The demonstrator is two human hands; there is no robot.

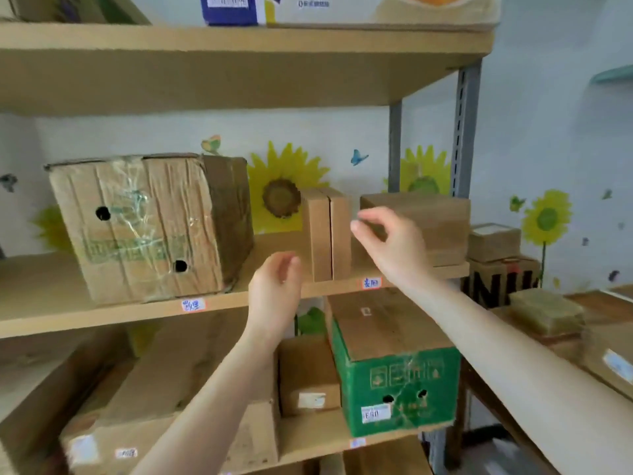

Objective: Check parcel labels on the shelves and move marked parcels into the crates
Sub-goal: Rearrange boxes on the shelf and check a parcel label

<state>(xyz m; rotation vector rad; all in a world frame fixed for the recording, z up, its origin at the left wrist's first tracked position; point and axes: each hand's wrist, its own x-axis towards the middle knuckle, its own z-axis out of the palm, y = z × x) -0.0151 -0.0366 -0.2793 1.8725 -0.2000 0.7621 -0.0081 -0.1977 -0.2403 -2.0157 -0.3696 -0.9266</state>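
Two slim brown parcels [327,233] stand upright side by side on the middle shelf [102,313]. My right hand [390,245] hovers just right of them with fingers apart, holding nothing. My left hand [275,286] is raised just left of them at the shelf's front edge, fingers loosely curled and empty. A flat brown parcel [435,217] lies behind my right hand. A large taped carton [147,228] with round holes sits at the left of the same shelf. No crate is in view.
Small handwritten tags [193,305] are stuck on the shelf edges. The lower shelf holds a green-sided carton [394,368], a small labelled box [308,378] and larger brown boxes [164,406]. More parcels [544,313] lie stacked on a table at the right. Boxes [342,8] sit on the top shelf.
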